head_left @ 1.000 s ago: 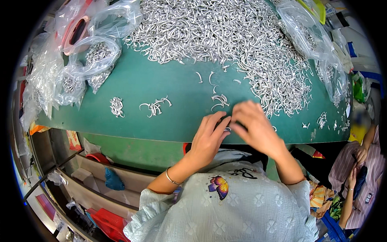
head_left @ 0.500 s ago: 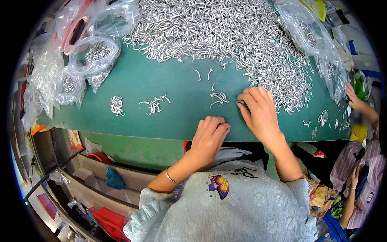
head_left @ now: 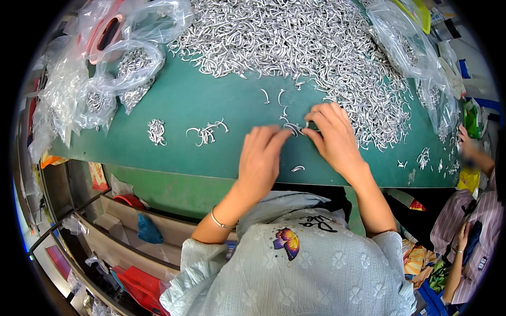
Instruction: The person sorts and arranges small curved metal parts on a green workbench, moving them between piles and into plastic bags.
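Green table (head_left: 200,100) fills your view, with a large heap of small curved silver hooks (head_left: 295,37) across its far side and clear bags (head_left: 121,73) of the same parts at your left. Two small sorted clusters (head_left: 205,132) lie on the bare green, apart from the heap.

Your left hand (head_left: 261,158) and right hand (head_left: 332,138) meet just in front of the heap's near edge. Both grips are pressed together, fingertips pinching a few hooks (head_left: 293,128) between them, low over the table. One stray hook (head_left: 297,168) lies just nearer you, close to the table edge.

Judgement: the step is gathering or aligning a small bunch. Do it well by keeping the curves nested the same way, holding the pinch close to the surface so nothing drops off the edge, and pulling only loose pieces from the fringe of the heap. Another person's hand (head_left: 466,143) works at the far right; keep your bunch apart from it.
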A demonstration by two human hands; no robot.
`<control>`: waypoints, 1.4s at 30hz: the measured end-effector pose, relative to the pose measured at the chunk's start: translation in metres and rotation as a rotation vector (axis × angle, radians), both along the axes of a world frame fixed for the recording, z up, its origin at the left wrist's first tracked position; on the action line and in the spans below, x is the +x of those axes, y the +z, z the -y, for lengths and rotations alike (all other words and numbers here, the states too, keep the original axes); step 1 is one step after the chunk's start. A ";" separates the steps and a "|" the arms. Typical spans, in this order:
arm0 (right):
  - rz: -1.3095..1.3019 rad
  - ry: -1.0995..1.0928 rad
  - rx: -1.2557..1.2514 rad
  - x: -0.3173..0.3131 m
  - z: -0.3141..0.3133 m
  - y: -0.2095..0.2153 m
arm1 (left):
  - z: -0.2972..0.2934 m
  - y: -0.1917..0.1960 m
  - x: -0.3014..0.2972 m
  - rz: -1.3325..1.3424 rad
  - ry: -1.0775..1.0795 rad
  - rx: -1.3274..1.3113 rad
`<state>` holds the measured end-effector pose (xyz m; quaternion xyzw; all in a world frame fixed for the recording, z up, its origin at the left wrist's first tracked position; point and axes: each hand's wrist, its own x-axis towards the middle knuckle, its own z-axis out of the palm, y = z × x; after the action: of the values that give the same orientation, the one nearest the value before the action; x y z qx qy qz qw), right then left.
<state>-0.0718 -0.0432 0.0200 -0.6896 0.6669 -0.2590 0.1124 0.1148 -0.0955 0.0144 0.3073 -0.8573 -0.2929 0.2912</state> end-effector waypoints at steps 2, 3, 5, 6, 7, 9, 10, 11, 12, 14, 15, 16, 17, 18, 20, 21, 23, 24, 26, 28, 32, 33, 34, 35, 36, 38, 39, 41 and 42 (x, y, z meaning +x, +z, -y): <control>-0.045 -0.002 -0.001 -0.004 -0.009 0.003 | 0.017 0.000 -0.007 0.035 -0.010 -0.067; -0.067 -0.002 -0.002 -0.006 -0.012 0.004 | 0.025 -0.001 -0.011 0.050 -0.040 -0.102; -0.062 -0.010 -0.009 -0.009 -0.016 0.004 | 0.035 -0.002 -0.014 0.083 -0.091 -0.133; -0.039 -0.013 -0.014 -0.011 -0.019 0.006 | 0.037 -0.003 -0.013 0.101 -0.107 -0.128; -0.016 -0.017 -0.020 -0.013 -0.020 0.006 | 0.040 -0.004 -0.013 0.118 -0.124 -0.124; 0.003 -0.061 -0.053 -0.012 -0.022 0.013 | 0.042 -0.009 -0.007 0.088 -0.078 -0.103; 0.013 -0.090 -0.068 -0.012 -0.024 0.015 | 0.043 -0.010 -0.005 0.073 -0.061 -0.092; -0.007 -0.082 -0.044 -0.012 -0.024 0.014 | 0.042 -0.008 -0.002 0.082 -0.043 -0.091; -0.025 -0.074 -0.019 -0.012 -0.024 0.011 | 0.041 -0.005 0.002 0.092 -0.024 -0.090; -0.018 -0.060 0.018 -0.012 -0.027 0.005 | 0.038 -0.002 0.008 0.105 -0.002 -0.082; 0.007 -0.056 0.031 -0.013 -0.029 0.001 | 0.037 -0.002 0.010 0.096 0.008 -0.074; 0.031 -0.049 0.043 -0.014 -0.030 -0.002 | 0.036 -0.002 0.011 0.087 0.021 -0.068; 0.090 -0.050 0.034 -0.014 -0.031 -0.001 | 0.035 -0.002 0.013 0.077 0.034 -0.061; 0.149 -0.050 0.026 -0.013 -0.032 0.000 | 0.030 -0.001 0.016 0.041 0.054 -0.024; 0.256 -0.037 0.019 -0.007 -0.030 0.005 | 0.018 0.003 0.020 -0.030 0.096 0.050; 0.303 -0.023 0.021 0.003 -0.026 0.008 | 0.014 0.001 0.023 -0.020 0.109 0.064; 0.326 0.083 0.013 0.028 -0.016 0.010 | 0.009 -0.006 0.027 -0.004 0.122 0.093; 0.277 0.166 -0.035 0.042 -0.009 0.006 | 0.008 -0.007 0.029 -0.012 0.136 0.094; 0.357 0.252 0.098 0.062 0.000 -0.006 | 0.005 -0.008 0.030 -0.024 0.169 0.096; 0.445 0.230 0.134 0.071 0.005 -0.003 | 0.000 -0.006 0.036 -0.023 0.192 0.181; 0.579 0.027 0.194 0.048 0.010 0.017 | -0.006 0.008 0.034 -0.001 0.198 0.108; 0.578 -0.060 0.225 0.038 0.012 0.018 | -0.007 0.006 0.034 0.057 0.158 0.090; 0.503 -0.136 0.161 0.027 0.014 0.016 | -0.007 0.006 0.032 0.113 0.110 0.072; 0.427 -0.209 0.097 0.020 0.018 0.015 | -0.007 0.005 0.031 0.168 0.062 0.055; 0.351 -0.172 0.030 0.020 0.021 0.010 | -0.003 -0.005 0.032 0.115 0.066 0.055; 0.201 -0.108 -0.110 0.022 0.024 -0.001 | 0.004 -0.015 0.039 0.046 0.075 0.043; 0.097 -0.104 -0.101 0.027 0.025 -0.003 | 0.008 -0.017 0.042 0.012 0.081 0.038; -0.102 -0.093 -0.082 0.039 0.030 -0.006 | 0.010 -0.016 0.043 -0.003 0.092 0.051; -0.076 -0.058 -0.136 0.039 0.033 -0.015 | 0.009 -0.012 0.043 -0.007 0.093 0.074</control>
<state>-0.0325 -0.0764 0.0050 -0.6854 0.6712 -0.2805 0.0326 0.1575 -0.1042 0.0024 0.3562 -0.8297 -0.3116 0.2960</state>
